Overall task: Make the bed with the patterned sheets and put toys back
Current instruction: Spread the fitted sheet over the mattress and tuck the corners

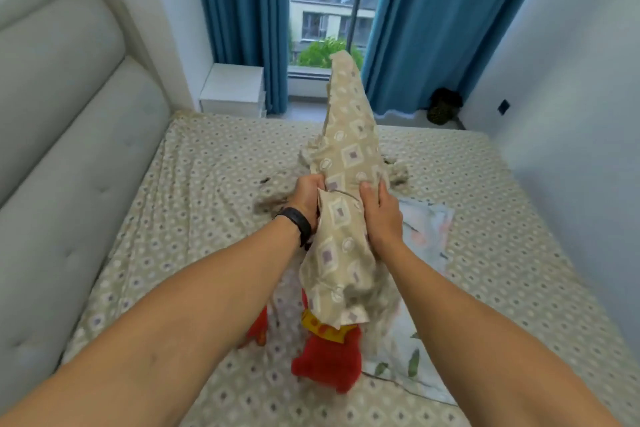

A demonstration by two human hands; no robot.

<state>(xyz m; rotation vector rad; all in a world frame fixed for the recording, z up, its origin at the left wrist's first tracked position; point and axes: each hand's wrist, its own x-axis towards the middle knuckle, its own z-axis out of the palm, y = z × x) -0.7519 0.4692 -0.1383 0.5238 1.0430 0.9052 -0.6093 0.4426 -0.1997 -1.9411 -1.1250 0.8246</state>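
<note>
I hold a beige patterned cloth, bunched into a long roll, up in the air over the bed. My left hand, with a black wristband, grips its left side. My right hand grips its right side at the same height. The cloth's top end rises toward the window and its bottom end hangs blurred. Below it a red plush toy with a yellow collar lies on the bed. The mattress wears a matching patterned sheet, wrinkled near the middle.
A floral white cloth lies on the bed right of my hands. A grey padded headboard runs along the left. A white nightstand, blue curtains and a window stand beyond the bed. A dark object sits in the far right corner.
</note>
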